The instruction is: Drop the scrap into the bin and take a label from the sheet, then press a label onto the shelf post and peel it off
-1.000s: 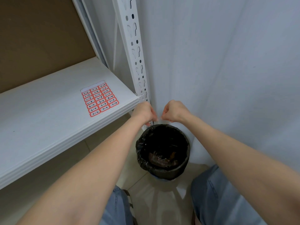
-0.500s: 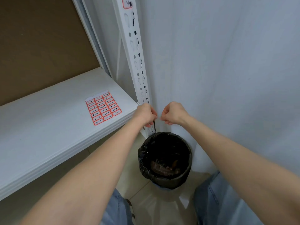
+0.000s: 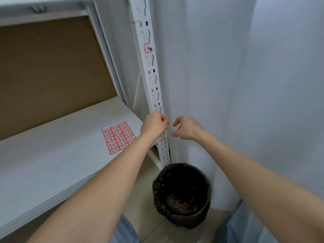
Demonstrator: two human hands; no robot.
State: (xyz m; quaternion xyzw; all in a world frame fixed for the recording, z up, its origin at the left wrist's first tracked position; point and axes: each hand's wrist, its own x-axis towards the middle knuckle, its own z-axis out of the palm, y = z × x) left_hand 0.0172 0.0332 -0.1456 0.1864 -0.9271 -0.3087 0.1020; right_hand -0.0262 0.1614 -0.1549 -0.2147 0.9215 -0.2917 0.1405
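White-painted steel upright [image 3: 152,76], head view, only view there is. The left hand [image 3: 154,125] sits against its front face just above the shelf board [image 3: 52,155], fingers curled in tight w/ tips at the post's right edge. Can't tell whether they pinch anything small or just press on metal. The right hand [image 3: 188,128] hangs just beside it, not touching post or wall [image 3: 228,85], thumb & forefinger apart in a loose C, nothing in it.

Handling, as I judge it: the post is stiff, fixed, won't budge. Paint looks smooth, so probably slick under fingertips. Keyhole slots run down it, edges likely sharp-ish, so keep pads on the flat strip btw. slots. One red-bordered label [image 3: 148,48] is stuck higher up the post, well above both hands. Label sheet [image 3: 119,137] lies flat on the shelf board, near the left forearm. Thin, light, floppy paper; best taken by a corner or lifted edge w/ a nail.

Edges & room: the wall is close on the right, leaving a narrow gap beside the post. Black-lined bin [image 3: 181,195] stands on the floor directly below the hands, mouth open, some brown scraps inside. Shelf front edge is to the left; brown backing board [image 3: 52,76] behind. Open room is mostly toward the person & above the bin.
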